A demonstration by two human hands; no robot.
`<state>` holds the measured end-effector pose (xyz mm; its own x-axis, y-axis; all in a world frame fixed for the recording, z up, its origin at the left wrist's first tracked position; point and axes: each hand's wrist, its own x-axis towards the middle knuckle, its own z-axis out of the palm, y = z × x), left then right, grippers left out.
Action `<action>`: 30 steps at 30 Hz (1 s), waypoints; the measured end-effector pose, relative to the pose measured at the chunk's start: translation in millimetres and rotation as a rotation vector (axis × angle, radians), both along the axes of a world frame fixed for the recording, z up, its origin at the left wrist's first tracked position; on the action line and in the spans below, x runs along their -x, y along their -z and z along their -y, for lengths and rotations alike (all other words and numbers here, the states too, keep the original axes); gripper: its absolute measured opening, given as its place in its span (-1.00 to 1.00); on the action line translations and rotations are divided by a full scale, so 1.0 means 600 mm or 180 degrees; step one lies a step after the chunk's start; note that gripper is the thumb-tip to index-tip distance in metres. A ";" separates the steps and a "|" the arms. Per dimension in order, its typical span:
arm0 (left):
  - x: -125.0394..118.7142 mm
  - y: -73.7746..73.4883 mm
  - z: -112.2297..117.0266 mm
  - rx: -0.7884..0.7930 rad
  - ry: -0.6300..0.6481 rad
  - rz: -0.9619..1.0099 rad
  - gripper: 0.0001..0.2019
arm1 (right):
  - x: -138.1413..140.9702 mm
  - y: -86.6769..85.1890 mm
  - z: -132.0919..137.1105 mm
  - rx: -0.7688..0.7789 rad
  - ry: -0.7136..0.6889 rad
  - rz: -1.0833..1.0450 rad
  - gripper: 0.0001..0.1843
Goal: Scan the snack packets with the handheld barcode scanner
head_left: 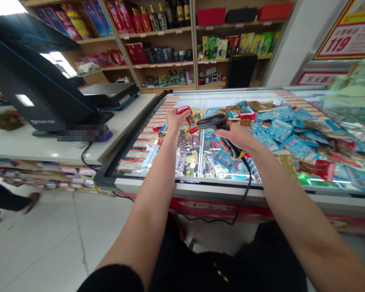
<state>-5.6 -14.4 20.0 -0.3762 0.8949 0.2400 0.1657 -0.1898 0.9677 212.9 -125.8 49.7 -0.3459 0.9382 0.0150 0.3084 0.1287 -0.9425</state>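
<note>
My left hand (174, 121) is raised over a glass-topped freezer chest (182, 187) and is closed on a small red snack packet (187, 115). My right hand (235, 138) grips the handle of a black barcode scanner (216, 121) with a yellow band, its head aimed left at the packet, only a few centimetres away. The scanner's black cable (246, 190) hangs down over the freezer's front edge. Under the glass lie many blue and red packets (280, 129).
A checkout counter (48, 148) at the left carries a black register screen (33, 81) and a scale (109, 94). Wooden shelves (170, 32) with bottles and boxes line the back wall. Another person's foot (30, 202) is at the far left on the tiled floor.
</note>
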 end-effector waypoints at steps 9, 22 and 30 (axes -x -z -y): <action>0.003 0.004 -0.004 -0.0097 -0.0006 -0.0196 -0.69 | -0.002 0.002 -0.003 0.0059 -0.0065 -0.0015 -0.82; 0.034 0.004 -0.007 0.0070 -0.0098 -0.1729 -0.76 | -0.003 0.007 -0.008 0.0008 0.0155 -0.0179 -0.74; 0.066 0.002 0.005 0.0978 0.0289 -0.3031 -0.70 | -0.005 0.008 -0.016 0.0130 0.0526 -0.0468 -0.79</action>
<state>-45.2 -17.6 19.0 -0.0751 0.9844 0.1591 0.8936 -0.0044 0.4488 215.7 -116.4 44.9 -0.1843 0.9828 0.0146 0.1812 0.0486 -0.9822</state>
